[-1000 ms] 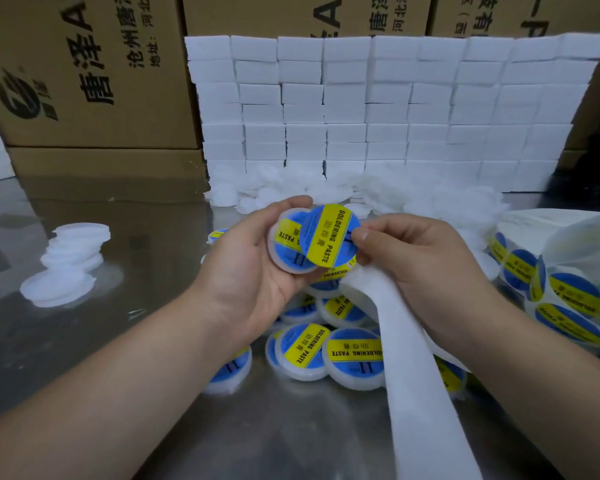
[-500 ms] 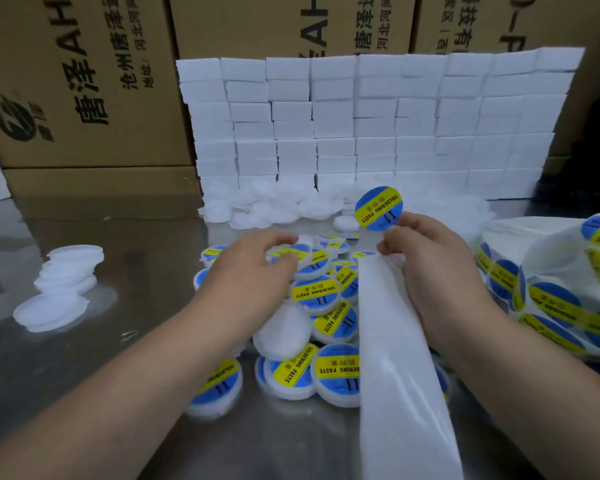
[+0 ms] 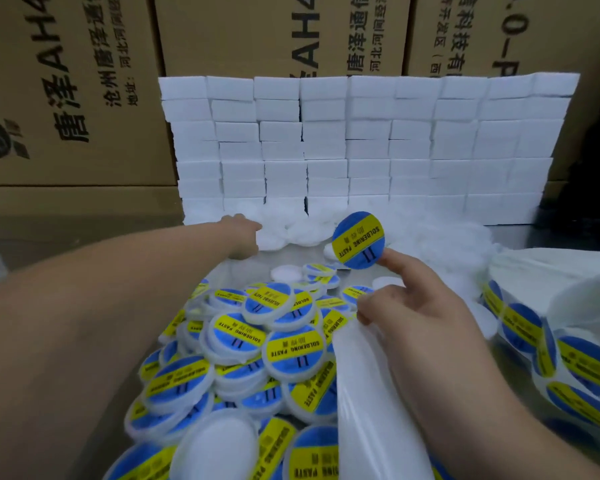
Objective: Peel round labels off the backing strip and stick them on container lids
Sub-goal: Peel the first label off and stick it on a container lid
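My right hand [image 3: 416, 313] pinches the top of the white backing strip [image 3: 374, 403] with its lower fingers. A peeled round blue and yellow label [image 3: 358, 240] clings to its raised index fingertip. My left hand [image 3: 241, 237] is stretched far forward, with its fingers at the near edge of a heap of blank white lids [image 3: 295, 230], and nothing shows in its grip. Between my arms lies a pile of labelled lids [image 3: 291, 344] marked SOLDERING PASTE. One blank white lid [image 3: 219, 445] sits at the front of that pile.
A wall of stacked white blocks [image 3: 361, 143] stands behind the blank lids, with brown cardboard boxes [image 3: 66, 98] behind it. Coils of the label roll [image 3: 551, 344] lie to the right of my right hand. The table top [image 3: 84, 237] is reflective metal.
My left hand has put down the labelled lid it held and reached forward to the blank lids. My right hand has lifted a fresh label off the strip on its fingertip.
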{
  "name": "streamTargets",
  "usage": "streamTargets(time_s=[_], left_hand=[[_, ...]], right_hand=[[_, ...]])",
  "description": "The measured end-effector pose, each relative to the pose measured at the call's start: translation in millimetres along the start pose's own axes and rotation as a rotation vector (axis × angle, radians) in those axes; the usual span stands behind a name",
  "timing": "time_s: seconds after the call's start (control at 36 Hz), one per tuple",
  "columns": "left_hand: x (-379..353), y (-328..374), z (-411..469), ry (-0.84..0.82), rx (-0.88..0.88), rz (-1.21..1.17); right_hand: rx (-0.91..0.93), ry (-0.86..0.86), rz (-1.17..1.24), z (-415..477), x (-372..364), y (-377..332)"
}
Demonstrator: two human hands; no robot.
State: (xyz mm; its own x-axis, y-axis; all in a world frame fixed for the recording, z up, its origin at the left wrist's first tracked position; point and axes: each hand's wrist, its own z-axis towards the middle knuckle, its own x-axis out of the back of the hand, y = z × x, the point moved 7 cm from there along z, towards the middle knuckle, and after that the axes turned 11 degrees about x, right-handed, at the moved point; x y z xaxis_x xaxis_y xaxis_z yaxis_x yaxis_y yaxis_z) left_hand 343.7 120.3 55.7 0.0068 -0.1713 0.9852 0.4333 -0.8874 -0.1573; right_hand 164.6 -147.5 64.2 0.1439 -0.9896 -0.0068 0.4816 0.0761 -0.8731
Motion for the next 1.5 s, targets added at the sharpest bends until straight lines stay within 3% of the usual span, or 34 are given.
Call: streamTargets(time_s=[0.14, 0.33, 0.5, 0.58, 0.67, 0.83, 0.92, 1.03, 1.31, 1.36, 1.5], left_hand=[[-13.7, 19.8, 25.4, -0.046, -0.048, 0.026], [-9.8, 28.5, 27.5, 0.088, -0.119, 0.174], [-12.4, 28.3, 22.9, 0.074, -0.174, 0.164], [-0.5, 24.4, 19.1, 0.102, -0.178, -0.057], [19.2, 11.1, 13.0, 0.075, -0.105, -0.464], [40.9, -4.6, -34.4, -0.355, 0.049, -1.561], [46.7, -4.8, -69.0, -0.509, 0.112, -1.897], [48.8, -7.4, -116.9, -0.585, 0.176, -2.068], [32.3, -16.0, -216.2, -0.604, 0.094, -2.241], [28.9, -14.0, -229.3, -0.524, 0.053, -2.22], [23.2, -13.2, -246.5, -0.134, -0.066, -2.008]], right_hand=[[0.002, -0.013, 0.048, -0.2, -4.6, -2.4], [0.0, -0.01, 0.08, -0.2, -5.2, -1.1], [0.017, -0.021, 0.071, -0.4, -5.9, -3.4], [0.027, -0.032, 0.049, -0.1, -5.9, -2.8], [0.031, -0.025, 0.061, -0.5, -6.3, -2.8], [0.049, -0.033, 0.036, -1.0, -7.4, 0.8], [0.055, -0.061, 0.002, -2.6, -10.5, 1.7], [0.054, -0.081, 0.006, -3.5, -13.9, -1.2], [-0.057, -0.098, 0.073, -7.3, -19.8, -1.1], [-0.048, -0.124, 0.066, -8.1, -21.0, -2.1], [-0.022, -0.158, 0.046, -9.4, -21.7, -3.6]])
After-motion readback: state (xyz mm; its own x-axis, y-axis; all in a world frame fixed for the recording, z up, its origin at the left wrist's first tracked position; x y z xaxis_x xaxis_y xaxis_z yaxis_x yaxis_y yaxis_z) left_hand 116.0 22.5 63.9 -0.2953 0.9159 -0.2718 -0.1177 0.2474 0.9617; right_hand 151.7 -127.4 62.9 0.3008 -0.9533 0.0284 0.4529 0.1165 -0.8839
